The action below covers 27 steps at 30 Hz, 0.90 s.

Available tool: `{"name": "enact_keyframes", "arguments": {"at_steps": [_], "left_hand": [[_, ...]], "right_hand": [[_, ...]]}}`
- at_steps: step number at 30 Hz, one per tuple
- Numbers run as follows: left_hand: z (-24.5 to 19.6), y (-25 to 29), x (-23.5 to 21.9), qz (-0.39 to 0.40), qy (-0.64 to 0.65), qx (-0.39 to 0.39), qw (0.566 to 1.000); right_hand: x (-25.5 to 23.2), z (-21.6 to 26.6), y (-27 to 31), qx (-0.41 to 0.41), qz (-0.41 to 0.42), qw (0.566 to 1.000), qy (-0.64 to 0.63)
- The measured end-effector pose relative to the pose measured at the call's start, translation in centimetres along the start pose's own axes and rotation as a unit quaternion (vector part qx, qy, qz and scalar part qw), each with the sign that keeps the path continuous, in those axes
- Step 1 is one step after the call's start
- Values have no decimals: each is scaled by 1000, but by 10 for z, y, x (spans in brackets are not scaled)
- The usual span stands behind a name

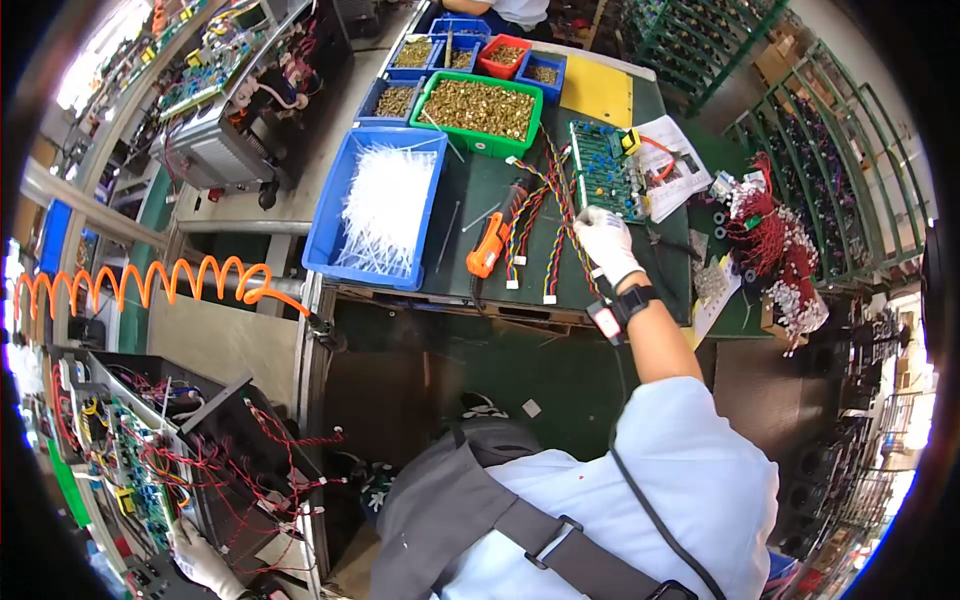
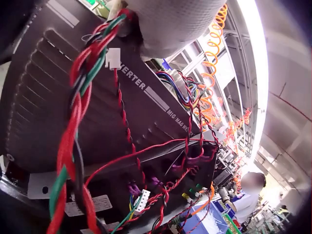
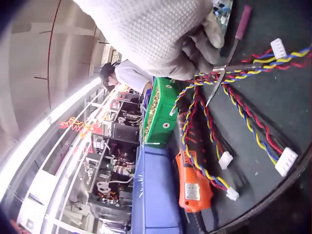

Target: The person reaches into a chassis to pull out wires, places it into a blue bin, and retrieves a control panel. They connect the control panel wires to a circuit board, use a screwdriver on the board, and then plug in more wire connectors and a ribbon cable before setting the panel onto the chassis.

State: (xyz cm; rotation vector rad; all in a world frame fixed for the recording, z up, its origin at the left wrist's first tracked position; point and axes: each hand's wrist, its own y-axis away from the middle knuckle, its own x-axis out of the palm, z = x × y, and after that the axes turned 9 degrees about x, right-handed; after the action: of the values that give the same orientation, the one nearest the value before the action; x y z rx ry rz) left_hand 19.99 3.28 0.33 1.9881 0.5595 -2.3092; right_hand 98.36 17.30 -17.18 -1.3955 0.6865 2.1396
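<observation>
My gloved left hand is at the green circuit board inside the open black chassis at the lower left. The left wrist view shows the glove above the dark casing, beside twisted red, green and black wires; its fingertips are mostly hidden. My gloved right hand is at the lower edge of another board on the green-topped table. In the right wrist view, its curled fingers grip the twisted multicoloured wires, which have white connectors. A thin metal shaft crosses them.
An orange tool lies left of the wires. Beyond are a blue bin of white ties, a green bin of brass parts and a yellow sheet. An orange coiled hose spans the left; red wire bundles lie right.
</observation>
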Motion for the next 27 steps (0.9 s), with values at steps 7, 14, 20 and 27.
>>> {"name": "enact_keyframes", "arguments": {"at_steps": [7, 14, 20, 27], "left_hand": [[-34, 2, -31, 10, -174, 137, 975], [-92, 5, -62, 61, -45, 13, 997], [-91, 5, -50, 7, 272, -130, 953], [-67, 17, -16, -109, 44, -52, 992]], "right_hand": [[52, 40, 46, -146, 27, 976, -159], [47, -29, 17, 39, -50, 998, 3], [22, -50, 0, -102, -78, 988, -88], [14, -77, 9, -69, 12, 904, -423]]}}
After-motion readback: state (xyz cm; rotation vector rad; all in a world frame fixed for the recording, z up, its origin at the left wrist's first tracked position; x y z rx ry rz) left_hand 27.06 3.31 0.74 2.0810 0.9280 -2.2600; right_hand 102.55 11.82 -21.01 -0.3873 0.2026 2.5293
